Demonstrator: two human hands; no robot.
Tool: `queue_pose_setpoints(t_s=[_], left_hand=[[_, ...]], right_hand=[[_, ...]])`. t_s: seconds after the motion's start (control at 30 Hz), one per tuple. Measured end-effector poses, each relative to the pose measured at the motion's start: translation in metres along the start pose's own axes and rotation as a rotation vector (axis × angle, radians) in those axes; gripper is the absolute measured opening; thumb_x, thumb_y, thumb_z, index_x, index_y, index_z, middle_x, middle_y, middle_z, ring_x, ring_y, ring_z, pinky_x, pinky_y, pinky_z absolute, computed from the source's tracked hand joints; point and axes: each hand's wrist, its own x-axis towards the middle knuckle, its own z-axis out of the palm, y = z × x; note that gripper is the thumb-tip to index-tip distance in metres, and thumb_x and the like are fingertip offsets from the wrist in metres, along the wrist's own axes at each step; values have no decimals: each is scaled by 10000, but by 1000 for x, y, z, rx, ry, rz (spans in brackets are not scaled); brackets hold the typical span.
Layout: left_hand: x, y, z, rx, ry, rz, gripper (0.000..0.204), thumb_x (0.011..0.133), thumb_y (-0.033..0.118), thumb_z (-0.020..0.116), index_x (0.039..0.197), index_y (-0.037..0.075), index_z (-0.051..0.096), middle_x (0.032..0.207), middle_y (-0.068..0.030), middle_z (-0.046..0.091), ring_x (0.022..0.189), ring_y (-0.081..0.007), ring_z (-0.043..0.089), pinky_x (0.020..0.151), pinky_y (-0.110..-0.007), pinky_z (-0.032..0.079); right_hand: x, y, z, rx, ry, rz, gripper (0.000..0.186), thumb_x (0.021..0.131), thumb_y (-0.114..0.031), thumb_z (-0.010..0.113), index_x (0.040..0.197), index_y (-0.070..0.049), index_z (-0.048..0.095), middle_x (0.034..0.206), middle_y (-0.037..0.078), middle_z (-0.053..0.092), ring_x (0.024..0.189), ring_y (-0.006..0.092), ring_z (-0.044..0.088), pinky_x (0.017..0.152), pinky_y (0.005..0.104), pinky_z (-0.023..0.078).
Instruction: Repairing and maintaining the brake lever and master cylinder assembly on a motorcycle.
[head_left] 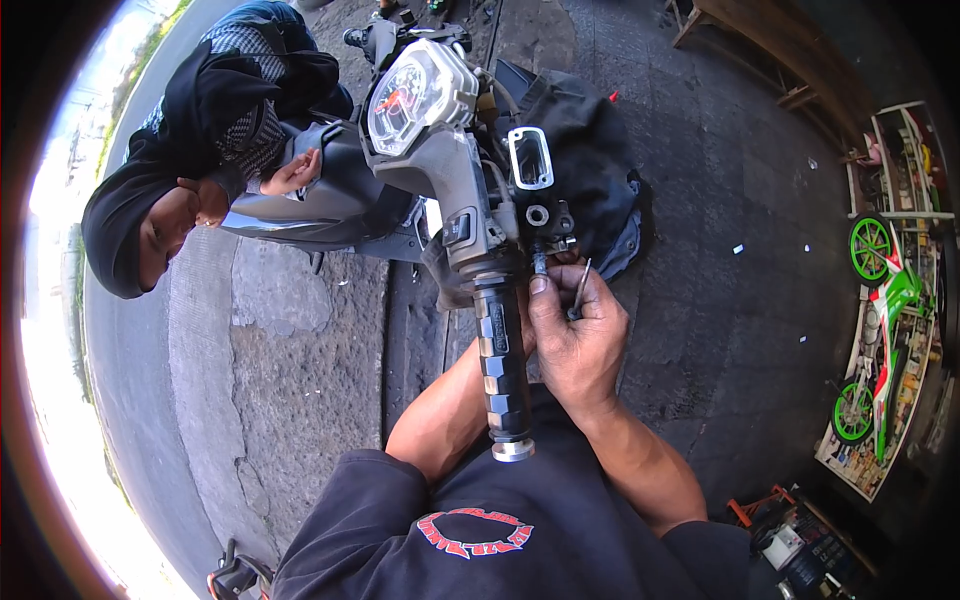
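The bare right hand (580,345), thumb and finger closed, pinches a small grey metal cylinder (540,264) beside the black, faceted handlebar grip (505,372), which mostly hides the left hand (527,325), its hold unclear. Keeping the cylinder straight, unforced, seems wise.
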Motion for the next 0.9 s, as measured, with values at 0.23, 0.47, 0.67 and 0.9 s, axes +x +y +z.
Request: queue_pose_setpoints(t_s=[0.23,0.47,0.67,0.9], left_hand=[[1,-5,-7,129,-20,67,513,1068,472,540,1363,56,588,1193,-77,683,1099,-206,675,1036,-370,549],[3,-2,-10,104,-102,13,557,1037,513,589,1359,58,583,1183,-94,668,1054,-197,667,958,-351,568],[-2,-1,-2,201,-20,94,554,1054,498,561,1386,54,568,1235,-92,665,1102,-206,661,995,-367,556],[1,-2,-6,188,-27,62,506,1078,427,527,1425,59,543,1303,-90,646,1157,-211,646,1049,-386,530]], right_hand=[[9,3,3,-52,42,-91,154,958,-135,703,929,16,688,703,97,667,599,161,625,591,329,504],[10,4,3,-78,30,-59,150,963,-133,690,927,14,687,714,115,679,622,188,659,605,349,515],[14,-1,3,-101,25,-84,149,972,-127,671,916,11,675,728,131,684,626,240,673,614,375,522],[18,-7,1,-192,2,-82,166,963,-126,659,874,14,642,731,179,671,642,337,686,601,421,515]])
